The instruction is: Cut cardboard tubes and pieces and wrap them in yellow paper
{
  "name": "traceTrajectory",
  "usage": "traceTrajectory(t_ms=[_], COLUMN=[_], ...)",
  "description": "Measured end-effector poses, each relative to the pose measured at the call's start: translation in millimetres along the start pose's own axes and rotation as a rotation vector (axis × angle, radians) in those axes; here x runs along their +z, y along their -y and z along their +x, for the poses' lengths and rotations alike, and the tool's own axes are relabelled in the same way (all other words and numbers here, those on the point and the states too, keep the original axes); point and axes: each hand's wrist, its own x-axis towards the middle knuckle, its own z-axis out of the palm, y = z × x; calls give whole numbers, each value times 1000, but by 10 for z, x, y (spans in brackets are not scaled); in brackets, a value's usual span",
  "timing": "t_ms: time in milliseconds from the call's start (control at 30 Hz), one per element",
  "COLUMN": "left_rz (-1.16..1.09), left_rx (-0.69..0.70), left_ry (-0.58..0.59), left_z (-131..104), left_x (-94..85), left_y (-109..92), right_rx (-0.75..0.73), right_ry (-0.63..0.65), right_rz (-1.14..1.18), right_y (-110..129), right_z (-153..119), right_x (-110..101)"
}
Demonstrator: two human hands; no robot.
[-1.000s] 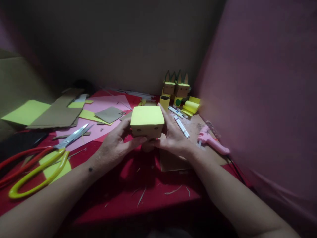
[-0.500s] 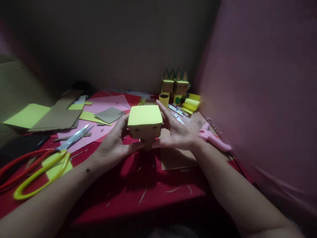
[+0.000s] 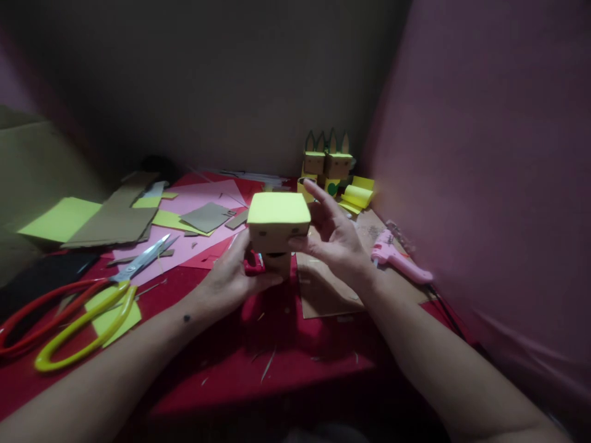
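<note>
Cardboard figure (image 3: 277,237) now stands higher and more upright between the hands than it does a second earlier: the cube head with its yellow paper top is lifted and turned so that the front face, with two dark dots and a dark curved mouth, looks toward the camera. The left hand (image 3: 235,277) has slid lower, from the side of the cube to the narrow body under it, and its grip is closed around that lower part, where a small red piece shows by the thumb. The right hand (image 3: 335,240) has opened out; its fingers are spread, only the tips touch the right side of the cube, and it clasps nothing. That reads as a shift from pressing parts together to steadying and looking the piece over, held just above the red table (image 3: 286,351).

The head is a boxy brown card with crisp edges and a matte sheet on top. Around it lie flat cardboard offcuts (image 3: 115,221), pink paper (image 3: 194,240) and thin paper slivers. Scissors (image 3: 92,301) with steel blades and yellow and red loop handles rest at the left, a glossy pink glue gun (image 3: 399,261) at the right, and similar finished figures (image 3: 327,163) with pointed ears stand at the back wall.
</note>
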Motion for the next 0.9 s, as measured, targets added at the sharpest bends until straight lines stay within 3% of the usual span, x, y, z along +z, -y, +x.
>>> traceTrajectory(t_ms=[167, 267, 400, 567, 700, 800, 833, 900], left_rz=[69, 85, 77, 65, 6, -33, -38, -46], left_rx=[-101, -75, -71, -95, -113, -123, -125, -133], left_ry=[-14, -22, -28, -60, -72, -49, -46, -43], left_z=[-20, -21, 2, 6, -17, -25, -27, -31], left_x=[14, 28, 76, 91, 52, 34, 33, 38], left_y=[70, 122, 161, 112, 65, 32, 23, 14], right_rx=[2, 137, 400, 460, 378, 140, 48, 66], right_ry=[-290, -375, -281, -223, -244, -229, -188, -7], right_rz=[56, -39, -385, -548, -617, -566, -500, -320], right_y=[37, -26, -157, -241, -146, -26, 10, 74], right_z=[162, 210, 145, 95, 79, -13, -56, -143], right_x=[-352, -559, -611, -527, -484, -347, -273, -99])
